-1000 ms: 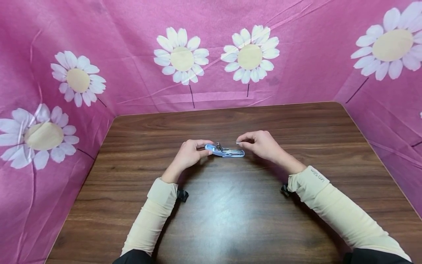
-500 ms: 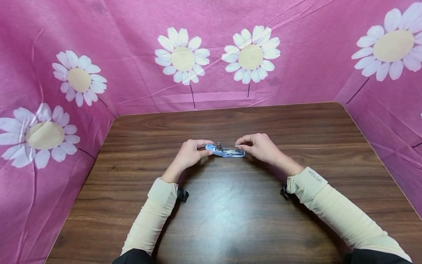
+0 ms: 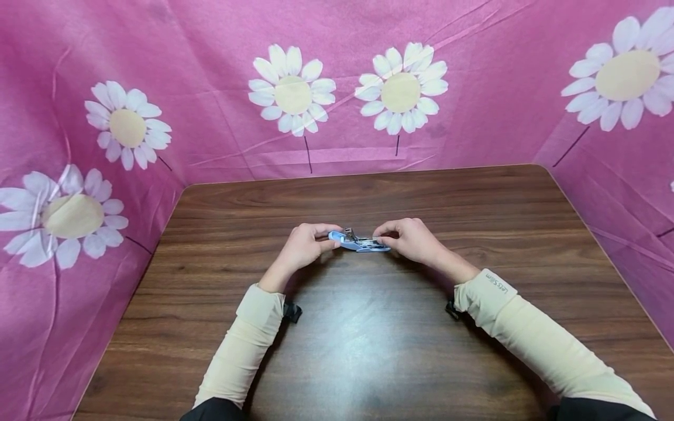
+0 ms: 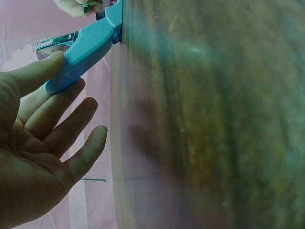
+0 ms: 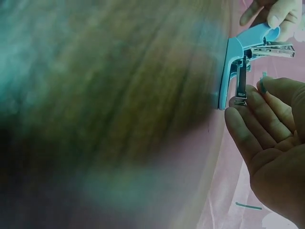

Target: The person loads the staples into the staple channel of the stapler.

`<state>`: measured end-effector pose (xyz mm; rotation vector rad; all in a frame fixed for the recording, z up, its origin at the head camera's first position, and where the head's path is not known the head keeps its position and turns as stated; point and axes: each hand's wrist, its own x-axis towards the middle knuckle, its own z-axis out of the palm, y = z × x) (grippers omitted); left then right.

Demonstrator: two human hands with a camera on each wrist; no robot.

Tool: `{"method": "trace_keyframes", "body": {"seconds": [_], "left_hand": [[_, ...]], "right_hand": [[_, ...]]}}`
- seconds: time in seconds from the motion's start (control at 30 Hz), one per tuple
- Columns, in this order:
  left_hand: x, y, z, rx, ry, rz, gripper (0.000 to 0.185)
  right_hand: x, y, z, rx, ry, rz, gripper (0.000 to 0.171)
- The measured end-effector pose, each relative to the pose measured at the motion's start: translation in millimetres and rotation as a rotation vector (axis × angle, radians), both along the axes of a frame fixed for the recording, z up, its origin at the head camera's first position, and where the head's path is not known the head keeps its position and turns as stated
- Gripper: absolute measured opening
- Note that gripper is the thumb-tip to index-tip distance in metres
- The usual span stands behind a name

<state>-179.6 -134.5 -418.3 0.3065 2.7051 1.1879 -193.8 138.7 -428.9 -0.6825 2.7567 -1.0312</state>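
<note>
Pinching blue stapler (image 4: 89, 56) in left grip (image 3: 305, 244), apparently staples (image 5: 263, 82) in right grip (image 3: 415, 240), woodgrain table (image 3: 358, 345), pink daisy-print cloth (image 3: 205, 64) behind

Pink cloth (image 3: 210, 47) printed with white daisies (image 3: 292, 95) rises behind and beside a brown wood-grain table (image 3: 358, 362).

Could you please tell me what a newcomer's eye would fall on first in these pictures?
Probably the bright pink cloth behind the brown wooden table, printed with large white daisies. Next would come the light blue stapler, opened out near the middle of the head view, with the left hand holding one end. At its other end, the right hand pinches a small piece, too small to identify surely.
</note>
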Motion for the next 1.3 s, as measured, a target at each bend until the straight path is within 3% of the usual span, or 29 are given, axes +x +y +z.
{"method": "trace_keyframes", "body": {"seconds": [0.4, 0.97, 1.3], "left_hand": [[0.6, 0.0, 0.6, 0.000, 0.014, -0.006, 0.027], [1.3, 0.0, -0.2, -0.006, 0.014, 0.002, 0.027], [0.4, 0.4, 0.4, 0.000, 0.019, -0.001, 0.027]], "right_hand": [[-1.0, 0.2, -3.1, 0.022, 0.010, 0.008, 0.010], [-2.1, -3.7, -7.7, 0.072, 0.144, 0.057, 0.010], [-1.5, -5.9, -6.6, 0.092, 0.176, 0.061, 0.009]]}}
